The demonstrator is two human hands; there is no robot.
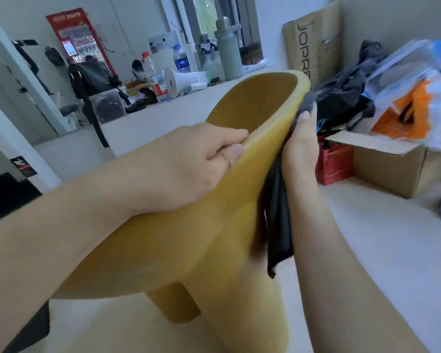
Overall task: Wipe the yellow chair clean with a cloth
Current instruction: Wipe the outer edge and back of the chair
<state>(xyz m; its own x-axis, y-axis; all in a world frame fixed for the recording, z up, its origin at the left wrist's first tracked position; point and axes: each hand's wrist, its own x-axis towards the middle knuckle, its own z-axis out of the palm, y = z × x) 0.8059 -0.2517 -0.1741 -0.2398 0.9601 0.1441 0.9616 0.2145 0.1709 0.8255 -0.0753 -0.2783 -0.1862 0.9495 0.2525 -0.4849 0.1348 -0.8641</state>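
The yellow chair fills the middle of the head view, its curved backrest rising toward the upper right and stubby legs at the bottom. My left hand grips the near rim of the backrest, thumb on the outside. My right hand holds a dark grey cloth against the backrest's right outer side. The cloth bunches above my fingertips at the rim and hangs down loose below my palm.
An open cardboard box and a red bag stand to the right, with dark clothes and plastic bags piled behind. A low ledge at the back carries bottles, a white megaphone and a black bag.
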